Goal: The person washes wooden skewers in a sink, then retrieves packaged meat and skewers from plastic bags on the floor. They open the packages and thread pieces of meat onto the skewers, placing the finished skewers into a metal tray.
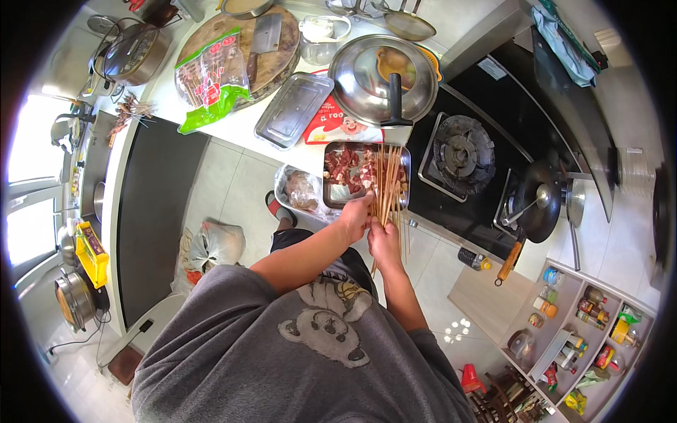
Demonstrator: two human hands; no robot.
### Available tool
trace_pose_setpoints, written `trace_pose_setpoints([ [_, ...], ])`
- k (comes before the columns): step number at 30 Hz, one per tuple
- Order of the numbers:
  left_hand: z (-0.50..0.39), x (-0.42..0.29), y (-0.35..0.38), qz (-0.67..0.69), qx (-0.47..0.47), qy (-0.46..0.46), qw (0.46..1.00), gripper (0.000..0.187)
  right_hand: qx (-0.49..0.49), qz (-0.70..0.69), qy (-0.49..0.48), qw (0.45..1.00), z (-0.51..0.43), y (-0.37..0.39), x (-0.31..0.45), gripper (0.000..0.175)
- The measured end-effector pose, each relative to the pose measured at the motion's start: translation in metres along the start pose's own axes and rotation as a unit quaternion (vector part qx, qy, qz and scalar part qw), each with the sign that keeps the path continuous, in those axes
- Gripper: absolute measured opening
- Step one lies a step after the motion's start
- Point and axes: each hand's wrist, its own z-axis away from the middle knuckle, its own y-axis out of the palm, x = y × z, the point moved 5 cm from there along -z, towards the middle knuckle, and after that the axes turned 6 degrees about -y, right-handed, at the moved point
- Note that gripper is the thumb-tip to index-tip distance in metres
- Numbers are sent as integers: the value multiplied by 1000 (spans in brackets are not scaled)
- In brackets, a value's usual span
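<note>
A stainless steel tray (364, 143) holds pieces of raw red and pale meat (341, 165). A loose bundle of bamboo skewers (391, 177) lies across its right part, with the ends sticking out past the near rim. My left hand (357, 215) is at that rim, its fingers closed around a skewer just below a column of meat pieces (368, 170). Lower and to the right, my right hand (385, 240) grips the lower part of a skewer. A thin end shows beneath it. Fingers and the bundle hide exactly how many skewers each hand holds.
A bin with plastic-wrapped contents (300, 193) stands left of the tray. Beyond are a clear lidded container (294, 110), a lidded wok (365, 100), a bag of skewers (211, 79), and a cleaver (264, 37) on a round board (288, 24). A gas burner (459, 153) is right.
</note>
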Motion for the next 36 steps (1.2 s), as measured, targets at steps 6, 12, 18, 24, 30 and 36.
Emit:
trace_pose_setpoints([
  [6,-3,-7,-12,68,-100,-22,992,30,8,83,-45,995,10,11,-3,23],
  [12,-22,-2,-11,37,-92,-32,995,25,18,87,-21,996,12,4,0,21],
  [18,-51,-5,-17,79,-82,26,993,26,11,73,29,997,23,-2,6,24],
  [24,-57,-32,-22,84,-52,25,995,30,45,-27,68,996,48,-4,14,25],
  [30,-33,-58,-23,43,-32,-12,998,55,49,-10,70,996,62,-25,19,26],
  [36,9,-17,-9,-47,30,-68,996,38,52,-54,82,994,32,-12,0,28],
])
